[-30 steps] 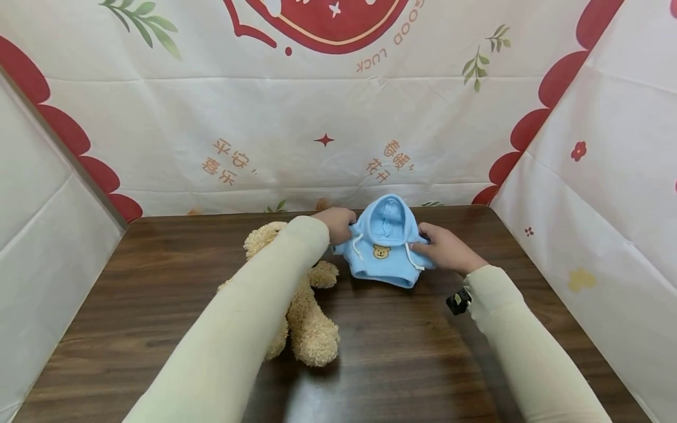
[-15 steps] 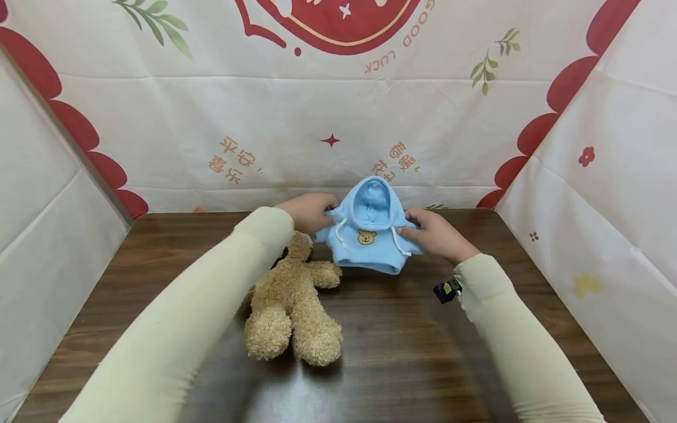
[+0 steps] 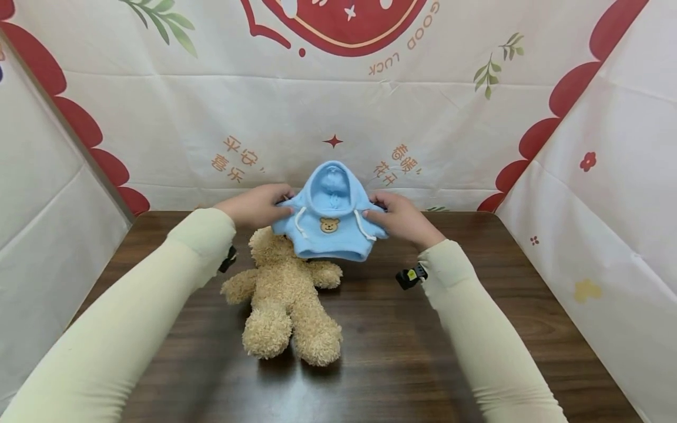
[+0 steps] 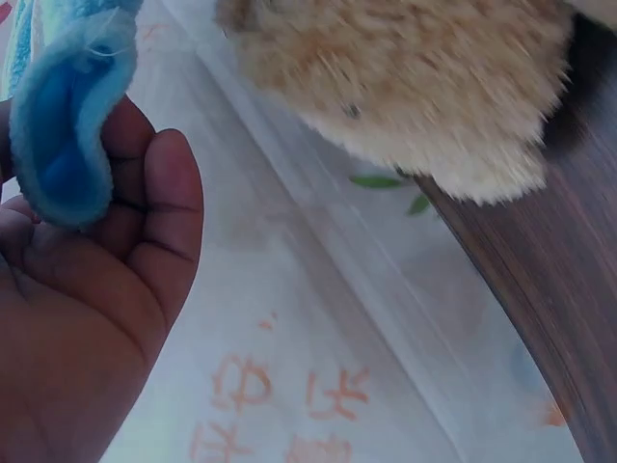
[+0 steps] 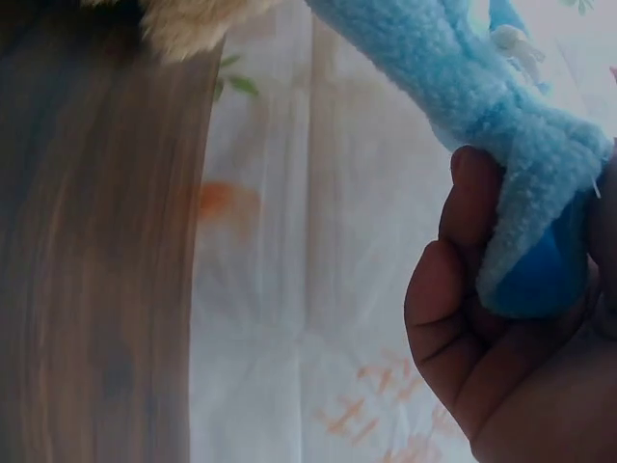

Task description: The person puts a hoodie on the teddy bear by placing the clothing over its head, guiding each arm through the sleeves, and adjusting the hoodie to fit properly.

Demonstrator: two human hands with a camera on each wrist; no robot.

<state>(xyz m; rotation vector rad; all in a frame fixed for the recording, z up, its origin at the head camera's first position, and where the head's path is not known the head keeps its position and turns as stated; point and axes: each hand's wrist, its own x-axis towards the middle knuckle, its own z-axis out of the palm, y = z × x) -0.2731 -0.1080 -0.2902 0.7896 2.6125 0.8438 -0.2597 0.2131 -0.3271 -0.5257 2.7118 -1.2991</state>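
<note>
On the white cloth backdrop [image 3: 296,106], the head view shows faint orange capitals, GOOD LUCK [image 3: 411,44], following the curve of the red emblem [image 3: 341,29] from upper right down to lower left. Further down the same cloth stand two slanting groups of orange Chinese characters: 平安喜乐 [image 3: 234,159] on the left, 春暖花开 [image 3: 394,166] on the right. The left wrist view repeats 平安喜乐 turned sideways; in the right wrist view, orange characters [image 5: 390,395] blur past reading.
</note>
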